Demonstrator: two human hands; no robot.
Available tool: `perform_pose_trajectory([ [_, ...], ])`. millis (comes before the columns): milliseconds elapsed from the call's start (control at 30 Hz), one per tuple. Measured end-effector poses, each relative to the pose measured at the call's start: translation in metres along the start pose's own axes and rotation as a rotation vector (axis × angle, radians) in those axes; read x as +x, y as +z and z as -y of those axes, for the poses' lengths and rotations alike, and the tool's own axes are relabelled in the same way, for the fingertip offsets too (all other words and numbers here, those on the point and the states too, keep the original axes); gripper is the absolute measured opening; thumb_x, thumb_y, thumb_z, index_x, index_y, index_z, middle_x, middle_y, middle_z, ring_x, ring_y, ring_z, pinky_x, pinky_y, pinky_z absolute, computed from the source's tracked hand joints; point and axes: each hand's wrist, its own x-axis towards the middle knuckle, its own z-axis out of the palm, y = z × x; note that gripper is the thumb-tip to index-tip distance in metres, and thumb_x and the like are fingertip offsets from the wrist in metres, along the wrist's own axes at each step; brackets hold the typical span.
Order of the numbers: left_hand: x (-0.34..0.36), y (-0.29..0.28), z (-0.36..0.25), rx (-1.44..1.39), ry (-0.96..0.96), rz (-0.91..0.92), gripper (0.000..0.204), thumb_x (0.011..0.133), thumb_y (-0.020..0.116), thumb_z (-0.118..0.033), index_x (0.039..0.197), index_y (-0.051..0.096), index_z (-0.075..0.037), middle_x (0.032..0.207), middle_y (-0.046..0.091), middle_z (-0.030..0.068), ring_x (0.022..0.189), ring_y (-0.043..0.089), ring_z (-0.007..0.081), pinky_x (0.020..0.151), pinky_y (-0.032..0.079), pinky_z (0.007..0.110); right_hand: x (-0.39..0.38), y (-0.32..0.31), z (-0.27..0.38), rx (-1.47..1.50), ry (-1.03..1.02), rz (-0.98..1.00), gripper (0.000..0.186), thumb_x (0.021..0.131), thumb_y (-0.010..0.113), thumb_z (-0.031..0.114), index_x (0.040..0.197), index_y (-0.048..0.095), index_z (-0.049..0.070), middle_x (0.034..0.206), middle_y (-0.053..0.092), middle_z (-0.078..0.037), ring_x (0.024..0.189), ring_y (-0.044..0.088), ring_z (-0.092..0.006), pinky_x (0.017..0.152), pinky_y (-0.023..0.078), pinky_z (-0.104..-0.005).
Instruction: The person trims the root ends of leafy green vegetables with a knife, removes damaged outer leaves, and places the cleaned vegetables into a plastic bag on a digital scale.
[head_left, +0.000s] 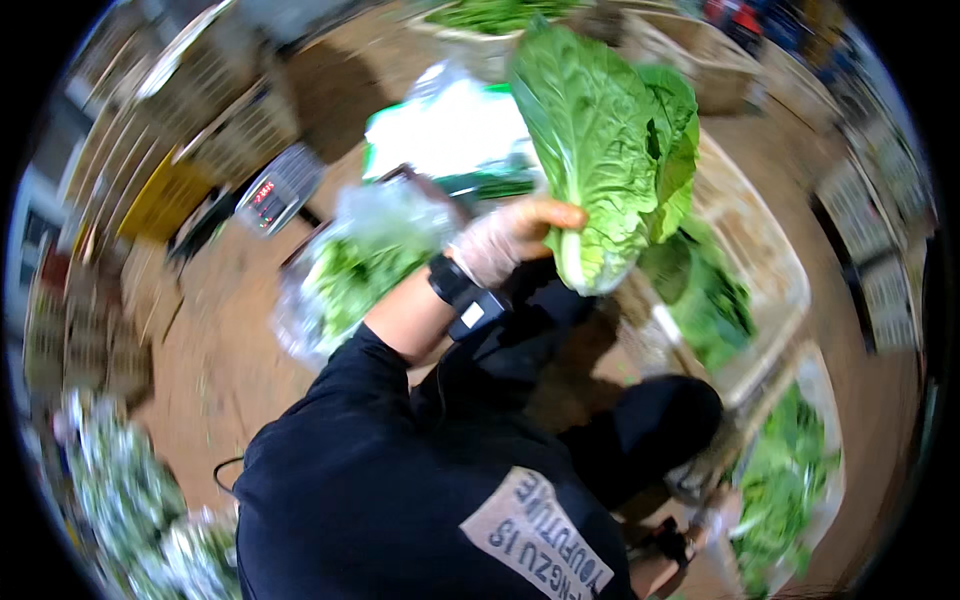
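My left hand [520, 230], in a thin clear glove, grips the pale stem of a big leafy green head [610, 150], held up in the upper middle. My right hand [712, 520] is low at the right, beside a lined container of loose greens [785, 460]; it is blurred and what it holds, if anything, is unclear. A pale tub [760, 250] with more greens [700, 295] stands behind the held head. Left of my left hand lies an open plastic bag of greens [360, 275].
A digital scale [280, 190] sits at upper left near stacked crates [230, 130] and a yellow crate [160, 195]. A white-and-green package [440, 130] and tubs [690, 65] are at the back. Crates [860, 220] line the right; bagged vegetables [120, 480] lie at lower left.
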Motion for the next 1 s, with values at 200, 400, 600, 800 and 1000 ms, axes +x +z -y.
perform_pose_trajectory([
  [200, -0.226, -0.049, -0.128, 0.549, 0.382, -0.657, 0.071, 0.071, 0.071, -0.035, 0.125, 0.042, 0.001, 0.115, 0.055, 0.0104, 0.104, 0.053, 0.0204, 0.093, 0.040, 0.033, -0.005, -0.048, 0.026, -0.108, 0.129, 0.153, 0.065, 0.076, 0.054, 0.051, 0.116, 0.053, 0.001, 0.107, 0.058, -0.023, 0.098, 0.056, -0.0386, 0.085, 0.044, -0.0427],
  [400, -0.335, -0.112, -0.102, 0.459, 0.384, -1.024, 0.063, 0.071, 0.072, -0.026, 0.122, 0.046, 0.000, 0.114, 0.056, 0.0092, 0.104, 0.053, 0.0204, 0.093, 0.039, 0.033, 0.017, -0.083, 0.046, -0.017, 0.054, 0.197, 0.069, 0.077, 0.056, 0.053, 0.119, 0.050, -0.001, 0.113, 0.056, -0.022, 0.103, 0.054, -0.0380, 0.088, 0.043, -0.0390],
  [600, -0.349, -0.143, -0.075, 0.379, 0.359, -1.022, 0.067, 0.068, 0.074, -0.019, 0.124, 0.042, -0.001, 0.114, 0.055, 0.0086, 0.106, 0.052, 0.0213, 0.093, 0.040, 0.035, -0.109, -0.237, 0.347, 0.888, -1.016, 0.017, 0.058, 0.078, 0.064, 0.017, 0.128, 0.042, -0.002, 0.129, 0.045, -0.016, 0.118, 0.042, -0.0249, 0.100, 0.031, -0.0352],
  [800, -0.353, -0.174, -0.044, -0.102, 0.780, -1.128, 0.062, 0.073, 0.072, -0.029, 0.124, 0.045, -0.006, 0.119, 0.052, 0.0094, 0.113, 0.047, 0.0265, 0.099, 0.036, 0.042, -0.287, -0.230, 0.619, 0.603, -1.776, -0.146, 0.090, 0.058, 0.079, 0.031, 0.127, 0.034, -0.005, 0.126, 0.041, -0.024, 0.118, 0.040, -0.0344, 0.098, 0.032, -0.0428],
  [1000, -0.296, -0.157, -0.005, -0.598, 0.620, -1.122, 0.076, 0.068, 0.076, -0.035, 0.129, 0.038, -0.010, 0.127, 0.046, 0.0079, 0.120, 0.041, 0.0256, 0.103, 0.030, 0.045, -0.264, -0.228, 0.732, 1.213, -1.216, 1.446, 0.029, 0.080, 0.054, 0.020, 0.102, 0.062, 0.002, 0.079, 0.066, -0.011, 0.055, 0.055, -0.0161, 0.057, 0.044, -0.0312],
])
